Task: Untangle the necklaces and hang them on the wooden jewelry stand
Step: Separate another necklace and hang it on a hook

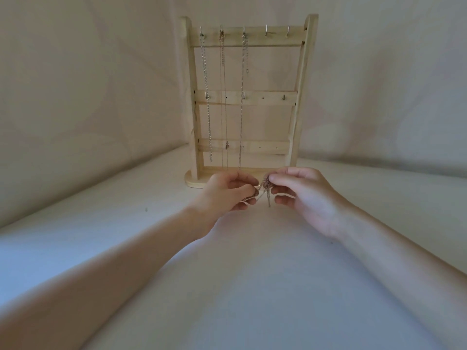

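The wooden jewelry stand (300, 97) stands upright at the back of the white surface. Three thin chains hang from its top-row hooks: a silver one (207, 97) on the left hook, a finer one (223, 102) on the second, another (242, 109) on the third. The two right top hooks are bare. In front of the stand's base, my left hand (225, 195) and my right hand (303, 195) both pinch a small tangled bunch of chains (265, 189) held between them. A short loose end dangles below the bunch.
A pale fabric backdrop (88, 84) rises behind and to the sides of the stand. The white cloth-covered surface (252, 286) stretches toward me beneath my forearms. Small hooks sit on the stand's middle bar (267, 98).
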A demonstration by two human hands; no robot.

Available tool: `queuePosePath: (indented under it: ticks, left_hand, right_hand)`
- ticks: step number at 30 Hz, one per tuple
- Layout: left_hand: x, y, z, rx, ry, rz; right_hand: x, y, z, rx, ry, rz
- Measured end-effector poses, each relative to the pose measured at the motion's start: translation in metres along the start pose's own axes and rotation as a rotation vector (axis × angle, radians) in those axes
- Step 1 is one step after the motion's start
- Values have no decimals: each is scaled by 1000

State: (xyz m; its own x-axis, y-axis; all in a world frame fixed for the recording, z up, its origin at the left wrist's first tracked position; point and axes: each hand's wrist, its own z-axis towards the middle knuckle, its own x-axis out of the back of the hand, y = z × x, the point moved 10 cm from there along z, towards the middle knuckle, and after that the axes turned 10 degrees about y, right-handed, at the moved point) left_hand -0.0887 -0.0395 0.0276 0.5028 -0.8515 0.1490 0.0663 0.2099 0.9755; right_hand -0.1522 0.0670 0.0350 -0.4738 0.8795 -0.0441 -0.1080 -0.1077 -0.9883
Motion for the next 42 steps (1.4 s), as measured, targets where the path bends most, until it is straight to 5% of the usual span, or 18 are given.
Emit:
queuePosePath:
  ticks: [24,34,42]
  left_hand:
    - [-5,-5,-2,37,-85,69]
    - [7,17,1,-212,-4,392]
    - [-1,15,-3,-155,-81,269]
  right_hand:
    - [-5,7,-6,-15,-27,-122]
    - [-4,5,-8,20,-40,-224]
    - [-11,6,-9,34,-110,-293]
